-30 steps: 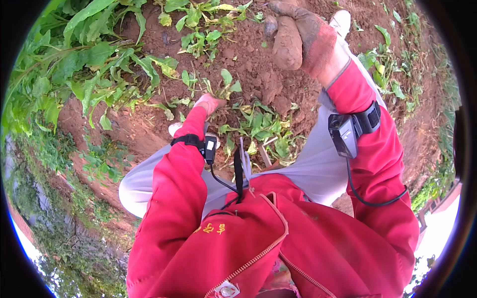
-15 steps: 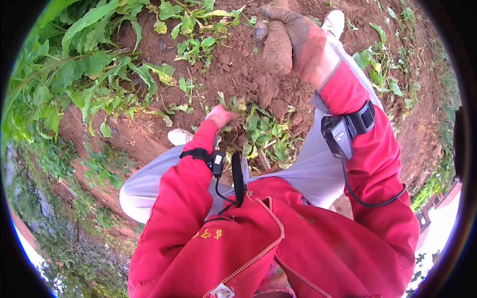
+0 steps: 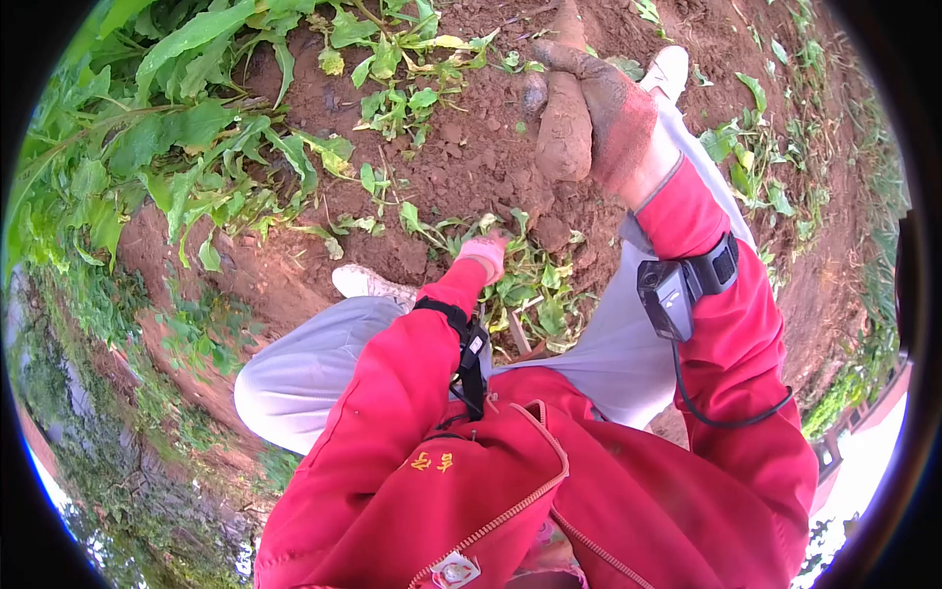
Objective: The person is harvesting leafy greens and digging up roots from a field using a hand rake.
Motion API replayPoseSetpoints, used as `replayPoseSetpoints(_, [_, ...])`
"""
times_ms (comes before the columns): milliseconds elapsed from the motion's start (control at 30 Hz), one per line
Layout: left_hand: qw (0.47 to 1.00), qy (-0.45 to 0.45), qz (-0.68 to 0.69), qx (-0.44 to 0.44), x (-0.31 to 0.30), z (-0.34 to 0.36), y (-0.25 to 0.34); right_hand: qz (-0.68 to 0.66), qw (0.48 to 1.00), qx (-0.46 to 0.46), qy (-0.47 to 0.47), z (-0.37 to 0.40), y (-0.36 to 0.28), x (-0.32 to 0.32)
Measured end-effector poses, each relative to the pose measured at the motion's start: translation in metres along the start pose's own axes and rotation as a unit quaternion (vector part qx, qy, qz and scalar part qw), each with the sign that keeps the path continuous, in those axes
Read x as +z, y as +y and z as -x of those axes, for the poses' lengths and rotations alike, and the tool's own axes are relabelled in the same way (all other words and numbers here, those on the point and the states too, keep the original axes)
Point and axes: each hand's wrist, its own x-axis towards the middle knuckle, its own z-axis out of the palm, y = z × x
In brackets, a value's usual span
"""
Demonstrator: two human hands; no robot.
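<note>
Many weeds around; right hand grips root.

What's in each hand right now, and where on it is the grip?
Right hand holds a soil-caked root, grip around its upper part. Left hand is down among loose leaves; any hold there cannot be told.

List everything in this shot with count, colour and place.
tuber: one, soil-brown, in the right hand, top centre
loose leaves: one pile, green, on the soil by the left hand
leafy plants: many, green, upper left
soil: reddish brown, across the middle
shoes: two, white, beside the leaf pile and at the top
trousers: one pair, pale grey, centre
jacket: one, red, bottom
wrist devices: two, black, one per wrist
left hand: one, pink glove, at the loose leaves
right hand: one, muddy glove, gripping the tuber
</note>
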Motion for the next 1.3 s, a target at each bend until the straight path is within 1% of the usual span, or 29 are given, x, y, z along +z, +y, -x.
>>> replayPoseSetpoints(100, [0.993, 0.057, 0.072, -0.067, -0.008, 0.016, -0.007, 0.007, 1.0, -0.009, 0.001, 0.0, 0.001, 0.0])
replayPoseSetpoints(133, [0.981, 0.116, 0.115, -0.106, -0.019, 0.026, -0.014, 0.014, 1.0, -0.014, -0.004, 0.002, 0.001, 0.001])
replayPoseSetpoints(200, [0.924, 0.266, 0.17, -0.217, -0.024, 0.031, -0.04, 0.018, 1.0, -0.01, 0.004, 0.004, 0.001, 0.005])
replayPoseSetpoints(233, [0.885, 0.221, 0.279, -0.301, -0.049, 0.036, -0.053, 0.019, 1.0, -0.007, 0.009, 0.005, 0.002, 0.008])
replayPoseSetpoints(267, [0.841, 0.292, 0.35, -0.291, -0.054, 0.039, -0.072, 0.031, 0.999, 0.004, 0.033, 0.009, 0.001, 0.016])
replayPoseSetpoints(300, [0.803, 0.36, 0.329, -0.343, -0.062, 0.036, -0.087, 0.018, 0.999, 0.011, 0.037, 0.008, 0.001, 0.016])
replayPoseSetpoints(333, [0.77, 0.398, 0.353, -0.351, -0.058, 0.025, -0.115, 0.006, 0.999, 0.018, 0.04, 0.006, 0.001, 0.014])
replayPoseSetpoints(367, [0.751, 0.412, 0.385, -0.344, -0.074, 0.03, -0.125, -0.005, 0.999, 0.026, 0.043, 0.004, 0.002, 0.013])
replayPoseSetpoints(433, [0.733, 0.369, 0.462, -0.335, -0.094, 0.031, -0.146, -0.001, 0.999, 0.013, 0.049, 0.003, 0.005, 0.013])
replayPoseSetpoints(467, [0.772, 0.277, 0.463, -0.334, -0.095, 0.017, -0.167, 0.004, 0.999, 0.015, 0.046, 0.003, 0.004, 0.012])
replayPoseSetpoints(500, [0.804, 0.183, 0.46, -0.33, -0.085, -0.012, -0.198, 0.01, 0.999, 0.017, 0.043, 0.004, 0.003, 0.013])
replayPoseSetpoints(533, [0.828, 0.087, 0.452, -0.321, -0.073, -0.033, -0.216, 0.041, 0.998, 0.029, 0.039, 0.006, 0.001, 0.016])
replayPoseSetpoints(633, [0.838, 0.173, 0.436, -0.278, -0.031, -0.056, -0.196, -0.002, 0.998, 0.027, 0.051, 0.004, 0.002, 0.019])
replayPoseSetpoints(700, [0.849, 0.256, 0.369, -0.28, 0.006, -0.051, -0.173, 0.001, 0.998, 0.029, 0.053, 0.003, 0.002, 0.02])
replayPoseSetpoints(767, [0.894, 0.136, 0.291, -0.313, -0.034, 0.011, -0.106, 0.007, 0.998, 0.027, 0.05, 0.007, 0.002, 0.025])
replayPoseSetpoints(833, [0.9, 0.215, 0.25, -0.284, -0.016, 0.021, -0.088, -0.002, 0.999, 0.035, 0.037, -0.005, -0.001, 0.011])
replayPoseSetpoints(867, [0.892, 0.253, 0.265, -0.264, 0.001, 0.013, -0.099, -0.004, 0.999, 0.039, 0.029, -0.012, -0.003, 0.005])
replayPoseSetpoints(900, [0.884, 0.251, 0.288, -0.271, -0.009, 0.021, -0.106, -0.018, 0.999, 0.043, 0.026, -0.014, -0.003, 0.006])
replayPoseSetpoints(967, [0.862, 0.251, 0.336, -0.285, -0.047, 0.048, -0.124, -0.041, 0.998, 0.052, 0.017, -0.016, -0.003, 0.013])
replayPoseSetpoints(1000, [0.846, 0.277, 0.331, -0.312, -0.077, 0.075, -0.127, -0.014, 0.998, 0.049, 0.024, -0.017, -0.003, 0.015])
replayPoseSetpoints(1033, [0.847, 0.299, 0.336, -0.283, -0.082, 0.075, -0.159, -0.024, 0.998, 0.062, 0.016, -0.017, 0.0, 0.013])
replayPoseSetpoints(1067, [0.85, 0.306, 0.323, -0.282, -0.106, 0.1, -0.169, -0.033, 0.997, 0.072, 0.002, -0.013, 0.001, 0.009])
replayPoseSetpoints(1100, [0.84, 0.349, 0.307, -0.281, -0.13, 0.135, -0.169, -0.04, 0.996, 0.084, -0.009, -0.016, 0.004, 0.008])
replayPoseSetpoints(1133, [0.836, 0.403, 0.292, -0.228, -0.133, 0.142, -0.199, 0.066, 0.997, 0.02, -0.022, -0.015, 0.011, 0.004])
replayPoseSetpoints(1167, [0.839, 0.415, 0.294, -0.193, -0.152, 0.178, -0.2, 0.06, 0.998, 0.023, -0.025, -0.012, 0.019, 0.006])
replayPoseSetpoints(1200, [0.836, 0.409, 0.275, -0.242, -0.172, 0.217, -0.193, 0.058, 0.998, 0.026, -0.028, -0.006, 0.027, 0.009])
replayPoseSetpoints(1233, [0.845, 0.361, 0.288, -0.268, -0.181, 0.235, -0.217, 0.057, 0.998, 0.029, -0.03, 0.001, 0.035, 0.011])
replayPoseSetpoints(1267, [0.823, 0.393, 0.275, -0.304, -0.195, 0.291, -0.184, 0.03, 0.998, 0.029, -0.036, 0.006, 0.042, 0.009])
replayPoseSetpoints(1300, [0.811, 0.424, 0.276, -0.294, -0.199, 0.334, -0.171, 0.001, 0.998, 0.034, -0.046, 0.011, 0.044, 0.006])
